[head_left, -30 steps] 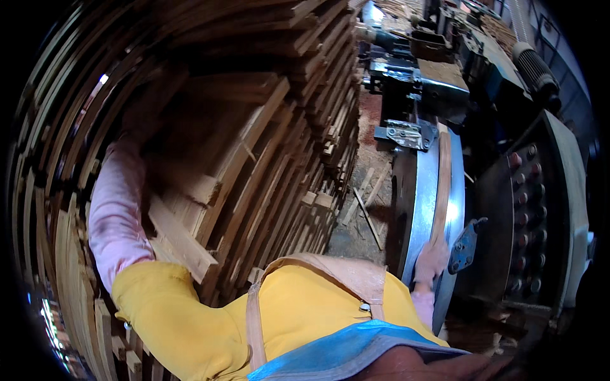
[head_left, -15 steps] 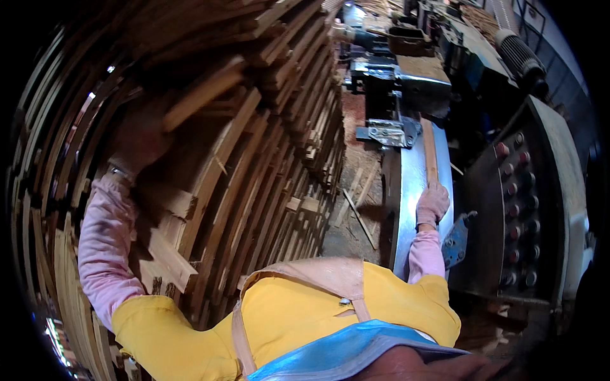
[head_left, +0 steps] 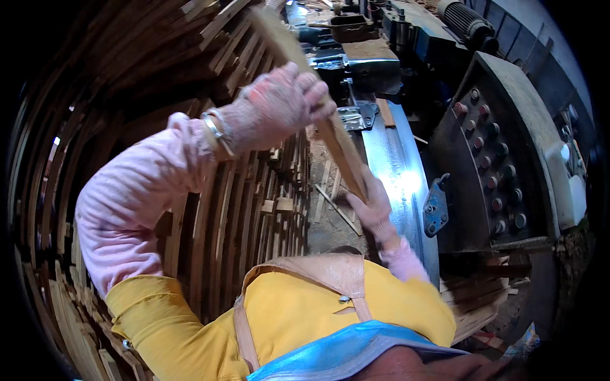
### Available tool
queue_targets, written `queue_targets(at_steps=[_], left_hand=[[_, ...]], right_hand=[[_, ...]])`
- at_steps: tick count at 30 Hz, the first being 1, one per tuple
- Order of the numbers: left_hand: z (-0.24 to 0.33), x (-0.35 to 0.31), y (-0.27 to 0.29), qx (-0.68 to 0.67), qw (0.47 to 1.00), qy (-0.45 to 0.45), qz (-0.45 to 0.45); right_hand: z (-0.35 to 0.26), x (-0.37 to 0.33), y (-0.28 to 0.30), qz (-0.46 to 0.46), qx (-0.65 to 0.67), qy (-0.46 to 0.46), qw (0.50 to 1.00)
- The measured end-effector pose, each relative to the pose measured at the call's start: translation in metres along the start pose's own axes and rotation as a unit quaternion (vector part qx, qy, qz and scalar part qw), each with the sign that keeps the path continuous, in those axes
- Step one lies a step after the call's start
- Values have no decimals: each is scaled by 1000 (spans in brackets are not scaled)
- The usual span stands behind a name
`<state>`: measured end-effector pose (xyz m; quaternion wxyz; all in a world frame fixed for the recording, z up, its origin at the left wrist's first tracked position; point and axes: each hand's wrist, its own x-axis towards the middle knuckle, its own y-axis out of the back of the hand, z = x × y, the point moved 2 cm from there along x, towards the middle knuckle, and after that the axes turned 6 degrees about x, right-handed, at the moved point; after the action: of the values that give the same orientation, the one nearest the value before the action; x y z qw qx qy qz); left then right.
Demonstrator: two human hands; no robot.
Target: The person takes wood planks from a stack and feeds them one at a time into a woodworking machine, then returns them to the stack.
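A long wooden strip [head_left: 340,141] slants through the air between the lumber stack and the machine bed. My left hand [head_left: 279,98], gloved and with a bangle at the wrist, is wrapped round its upper part. At the strip's lower end, my right hand [head_left: 373,208] closes on it, somewhat blurred by motion. Just right of my right hand lies the shiny metal bed [head_left: 395,162] of a woodworking machine. A second wooden strip [head_left: 385,113] rests at the bed's far end, by the feed opening.
On the left stands a tall stack of wooden strips [head_left: 216,247]. To the right, a control panel [head_left: 492,159] carries several round buttons. A blue metal bracket [head_left: 436,206] sits at the bed's edge. Loose offcuts [head_left: 337,209] lie on the floor. A motor [head_left: 467,22] is at the back.
My left hand has brought a strip rightward from the stack. My right hand has left the strip on the bed, which now lies deeper in the machine, and taken the new strip's near end.
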<state>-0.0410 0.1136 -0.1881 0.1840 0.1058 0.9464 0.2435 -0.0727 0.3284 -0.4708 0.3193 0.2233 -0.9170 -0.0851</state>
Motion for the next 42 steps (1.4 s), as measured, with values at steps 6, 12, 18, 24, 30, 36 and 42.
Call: queue_targets(at_steps=[6,12,18,24,30,36,42], left_hand=[[-57,-43,-43,3,987,145,68],[-87,-142,-66,-38,961,275,-13],[-118,-209,-96,-15,936,347,-52],[-111,-293,-153,-114,867,469,-123],[-58,-425,-251,-17,838,524,-150],[-48,-444,-259,-27,813,529,-241],[-41,-366,-180,-101,907,408,-36]], right_hand=[[39,-164,62,72,-341,-531,773],[116,-116,59,56,-550,-200,809],[249,33,39,115,-549,-180,808],[161,9,35,19,-484,-310,818],[68,-169,64,-33,-544,-331,771],[92,-149,59,8,-499,-297,814],[201,-11,54,-28,-517,-278,809]])
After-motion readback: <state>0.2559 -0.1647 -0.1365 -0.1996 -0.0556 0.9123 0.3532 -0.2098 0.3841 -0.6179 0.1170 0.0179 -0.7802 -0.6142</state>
